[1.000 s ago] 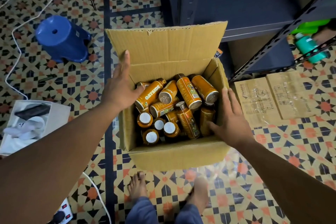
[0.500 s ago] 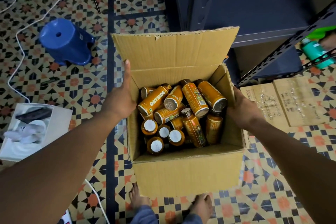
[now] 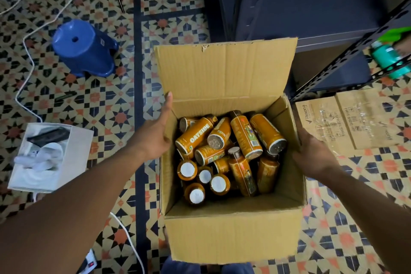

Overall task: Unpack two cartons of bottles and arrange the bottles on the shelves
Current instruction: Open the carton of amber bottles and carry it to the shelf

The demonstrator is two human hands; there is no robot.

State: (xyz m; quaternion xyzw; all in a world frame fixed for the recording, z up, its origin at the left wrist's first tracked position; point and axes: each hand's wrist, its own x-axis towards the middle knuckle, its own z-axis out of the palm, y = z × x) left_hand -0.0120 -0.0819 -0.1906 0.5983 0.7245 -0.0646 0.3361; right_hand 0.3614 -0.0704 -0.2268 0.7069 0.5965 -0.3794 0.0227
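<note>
I saw the left hand (image 3: 155,138) flat, fingers straight, against the carton (image 3: 233,233) and the right hand (image 3: 315,155) curled on the opposite wall, so I judged it best lifted level, squeezed evenly.

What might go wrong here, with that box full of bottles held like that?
1. The left hand and right hand hold the carton only by its side walls. Loaded with bottles, it may slip, or its bottom may sag.
2. The bottles lie loose and jumbled, so tilting the carton could shift them or spill some.
3. A white cable trails on the floor beside the carton, a possible trip hazard.
</note>
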